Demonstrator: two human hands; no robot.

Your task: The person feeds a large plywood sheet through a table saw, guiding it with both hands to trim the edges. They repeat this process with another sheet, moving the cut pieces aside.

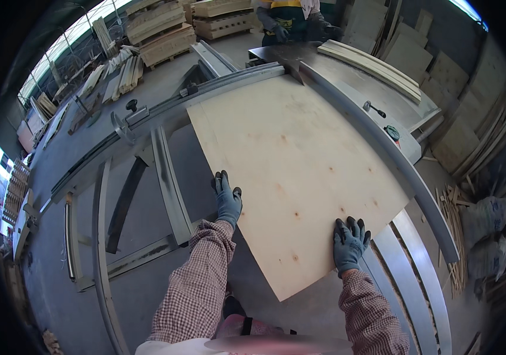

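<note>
A large pale plywood sheet (288,177) with small brown knots lies on a panel saw table, its far end near the dark blade area. My left hand (228,201), in a blue-grey glove with dark fingertips, rests at the sheet's left edge. Its fingers point forward and its thumb is spread over the top. At the near right edge my right hand (350,245), gloved alike, lies with fingers stretched on the sheet. Along the sheet's right side runs the long metal fence (377,130).
A sliding metal frame (167,177) extends to the left. Metal slats (406,266) lie at the near right. Across the saw stands a co-worker (288,23) in gloves. Wooden strips (371,68) lie beyond the fence; stacked lumber (164,35) is at the back left.
</note>
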